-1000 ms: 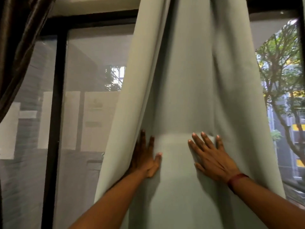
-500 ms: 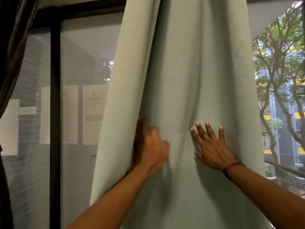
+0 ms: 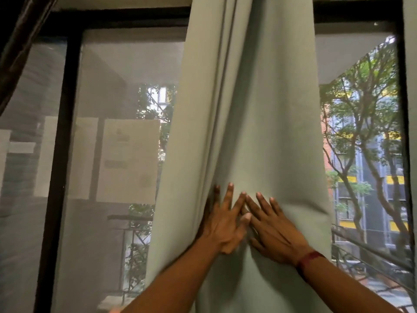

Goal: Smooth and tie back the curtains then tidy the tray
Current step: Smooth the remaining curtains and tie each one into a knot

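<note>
Curtain (image 3: 259, 123) hung bunched before the window (image 3: 126, 105). Left hand (image 3: 223, 224) and right hand (image 3: 274, 230) lay flat, fingers straight, tips meeting, pressing cloth inward, likely gathering folds for tying. Tray unseen.

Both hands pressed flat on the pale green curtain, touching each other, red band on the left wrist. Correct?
Not quite. The head view shows the red band on the right wrist, not the left. The rest holds: the left hand and the right hand press flat on the pale green curtain and touch each other.
</note>
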